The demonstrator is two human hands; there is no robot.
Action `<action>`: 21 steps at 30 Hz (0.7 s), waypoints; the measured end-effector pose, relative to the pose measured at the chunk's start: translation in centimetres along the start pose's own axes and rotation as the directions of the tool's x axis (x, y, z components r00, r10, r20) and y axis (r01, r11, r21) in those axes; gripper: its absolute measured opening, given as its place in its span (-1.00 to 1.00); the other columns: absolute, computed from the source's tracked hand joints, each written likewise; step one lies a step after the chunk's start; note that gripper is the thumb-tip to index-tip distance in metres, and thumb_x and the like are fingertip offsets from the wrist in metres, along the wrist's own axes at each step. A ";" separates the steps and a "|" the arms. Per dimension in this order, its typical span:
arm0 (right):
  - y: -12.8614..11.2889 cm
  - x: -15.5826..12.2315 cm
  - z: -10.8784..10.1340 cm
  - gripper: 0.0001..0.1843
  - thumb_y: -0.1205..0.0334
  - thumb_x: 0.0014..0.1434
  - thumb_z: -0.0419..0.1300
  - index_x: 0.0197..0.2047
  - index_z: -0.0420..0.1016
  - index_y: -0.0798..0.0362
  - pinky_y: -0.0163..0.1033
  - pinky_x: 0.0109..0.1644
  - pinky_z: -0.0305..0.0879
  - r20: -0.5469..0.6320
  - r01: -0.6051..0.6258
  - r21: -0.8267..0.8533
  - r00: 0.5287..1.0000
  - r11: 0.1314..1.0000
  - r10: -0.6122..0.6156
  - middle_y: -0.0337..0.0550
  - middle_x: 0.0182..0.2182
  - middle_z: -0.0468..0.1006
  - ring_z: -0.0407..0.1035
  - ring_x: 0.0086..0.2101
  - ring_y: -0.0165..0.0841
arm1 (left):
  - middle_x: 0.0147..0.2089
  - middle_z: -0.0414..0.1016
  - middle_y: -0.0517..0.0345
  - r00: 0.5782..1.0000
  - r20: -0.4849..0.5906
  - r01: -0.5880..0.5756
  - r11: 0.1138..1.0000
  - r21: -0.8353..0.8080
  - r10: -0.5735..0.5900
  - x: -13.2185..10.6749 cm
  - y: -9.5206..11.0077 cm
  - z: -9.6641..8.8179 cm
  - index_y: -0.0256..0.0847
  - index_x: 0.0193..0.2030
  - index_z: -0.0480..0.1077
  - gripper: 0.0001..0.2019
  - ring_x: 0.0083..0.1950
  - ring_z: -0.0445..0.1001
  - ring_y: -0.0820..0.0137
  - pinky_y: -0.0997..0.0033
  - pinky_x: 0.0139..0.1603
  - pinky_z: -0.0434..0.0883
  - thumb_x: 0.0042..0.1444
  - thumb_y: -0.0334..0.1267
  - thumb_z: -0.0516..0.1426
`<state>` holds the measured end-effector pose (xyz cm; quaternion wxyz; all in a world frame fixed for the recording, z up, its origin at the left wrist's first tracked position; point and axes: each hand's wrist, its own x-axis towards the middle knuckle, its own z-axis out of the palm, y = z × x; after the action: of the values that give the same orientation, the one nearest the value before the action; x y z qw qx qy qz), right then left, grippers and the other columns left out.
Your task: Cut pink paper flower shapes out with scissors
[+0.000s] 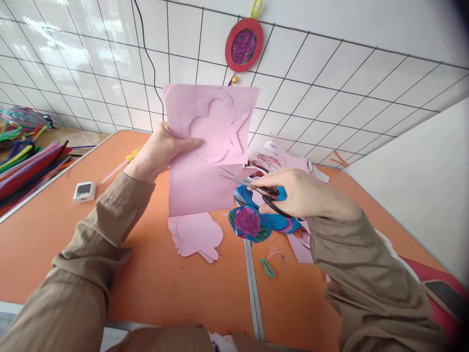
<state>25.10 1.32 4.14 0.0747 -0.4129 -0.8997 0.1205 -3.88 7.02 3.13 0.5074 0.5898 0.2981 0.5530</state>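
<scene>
My left hand (170, 146) pinches the left edge of a pink paper sheet (200, 190), thumb in front, holding it upright above the table. Against that sheet lies a pink paper cutout (212, 129) with a rounded, lobed outline; part of its edge curls away. In my right hand (304, 193) is a pair of scissors (269, 190) with black handles, blades slightly apart and pointing left at the sheet's lower right part. Below the sheet, several pink cut shapes (198, 237) lie stacked on the table. Blue fabric with a purple rose (247, 222) lies under the scissors.
Pink scraps (300, 248) and a teal loop (267, 268) lie on the orange table (146, 278). At left are a small white device (84, 191) and colourful pipe cleaners (32, 171). A round red ornament (244, 45) hangs on the tiled wall. A phone (445, 296) rests at right.
</scene>
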 end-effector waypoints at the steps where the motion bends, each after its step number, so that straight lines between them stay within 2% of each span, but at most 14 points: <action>1: 0.0 0.2 0.0 -0.80 0.12 0.05 0.33 -0.43 0.42 0.01 -0.27 -0.40 0.08 0.013 -0.024 -0.002 1.000 1.000 0.024 -0.31 -0.54 0.27 0.07 -0.49 -0.42 | -0.11 0.64 -0.05 1.000 0.001 0.006 1.000 0.006 -0.006 0.0 0.0 0.0 -0.28 -0.09 0.55 -0.57 0.04 0.60 0.00 0.04 0.06 0.57 -0.19 -0.36 0.41; 5: -0.2 0.5 -0.1 -0.81 0.09 0.06 0.32 -0.41 0.42 -0.03 -0.22 -0.40 0.10 0.028 -0.071 -0.017 0.997 0.997 0.072 -0.27 -0.53 0.30 0.07 -0.49 -0.38 | -0.07 0.63 -0.07 1.000 0.011 0.007 1.000 0.027 -0.008 -0.1 -0.1 0.1 -0.29 -0.07 0.53 -0.55 0.03 0.60 -0.01 0.00 0.07 0.57 -0.17 -0.33 0.40; 10: -0.9 0.5 -0.2 -0.73 0.15 0.06 0.27 -0.50 0.22 -0.02 -0.21 -0.41 0.04 -0.006 -0.094 -0.087 0.996 0.992 0.093 -0.26 -0.57 0.23 0.01 -0.51 -0.39 | -0.01 0.61 -0.14 1.000 0.017 -0.024 0.995 0.092 0.023 -0.2 0.0 0.2 -0.31 0.01 0.50 -0.50 0.08 0.58 -0.05 0.00 0.07 0.56 -0.13 -0.29 0.40; 16: -1.7 0.7 -0.4 -0.66 0.21 0.05 0.25 -0.52 0.11 0.00 -0.20 -0.40 0.01 -0.026 -0.129 -0.124 0.992 0.984 0.126 -0.27 -0.57 0.25 0.00 -0.51 -0.41 | -0.02 0.63 -0.08 0.999 0.026 -0.042 0.990 0.132 0.039 -0.3 0.1 0.1 -0.28 -0.03 0.51 -0.49 0.07 0.57 -0.03 0.08 0.00 0.60 -0.17 -0.22 0.43; 18: -1.7 0.8 -0.4 -0.66 0.20 0.06 0.25 -0.52 0.11 0.00 -0.20 -0.40 0.02 -0.011 -0.129 -0.116 0.992 0.985 0.129 -0.26 -0.56 0.27 0.02 -0.51 -0.40 | -0.03 0.63 -0.06 0.998 0.025 -0.057 0.987 0.148 0.054 -0.3 0.0 0.1 -0.28 -0.03 0.52 -0.48 0.07 0.57 -0.02 0.09 -0.01 0.60 -0.17 -0.20 0.43; 21: -1.4 1.1 -0.3 -0.75 0.18 0.04 0.26 -0.50 0.25 0.00 -0.21 -0.40 0.03 -0.006 -0.115 -0.111 0.993 0.987 0.115 -0.26 -0.55 0.32 0.06 -0.51 -0.40 | -0.03 0.62 -0.05 0.997 0.034 -0.069 0.983 0.171 0.064 -0.3 -0.1 0.0 -0.29 -0.02 0.51 -0.47 0.09 0.55 -0.04 0.06 0.01 0.59 -0.17 -0.19 0.43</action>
<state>23.40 1.32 4.84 0.0444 -0.4676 -0.8797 0.0742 -3.88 6.75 2.88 0.4400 0.6487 0.3174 0.5336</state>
